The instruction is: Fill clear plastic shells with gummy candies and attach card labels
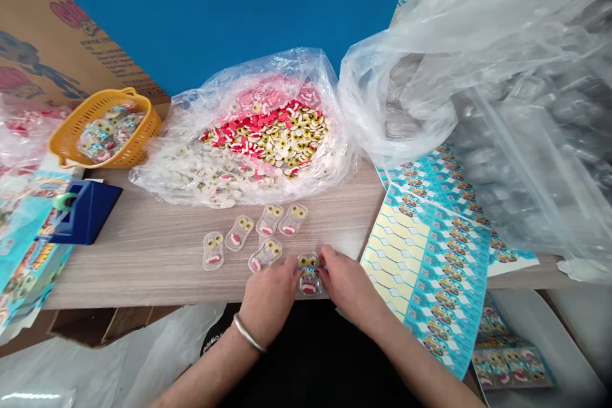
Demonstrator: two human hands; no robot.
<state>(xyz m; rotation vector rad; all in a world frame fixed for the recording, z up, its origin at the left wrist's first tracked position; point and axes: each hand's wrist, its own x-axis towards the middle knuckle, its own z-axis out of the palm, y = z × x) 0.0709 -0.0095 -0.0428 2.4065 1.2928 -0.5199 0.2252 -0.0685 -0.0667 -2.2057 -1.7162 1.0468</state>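
On the near side of the large clear bag (191,169) of loose eye and mouth pieces, the left hand (270,296) and right hand (347,284) pinch a small clear case (310,275) (eyes on top, red mouth below, a blue strip between) by its opposite edges. Between it and the bag lie five similar cases (240,233); right of the bag, printed sticker sheets (401,236); left of it, a yellow basket (136,156)

A wood-grained tabletop (157,255) carries, at twelve o'clock, a clear bag (291,140) of red and yellow-eyed pieces; at nine, a dark blue stand (98,210); at three, overlapping printed label sheets (406,242); around the middle, five clear cases (269,220) with eyes and mouths; at six, by the near edge, a sixth case (309,275).
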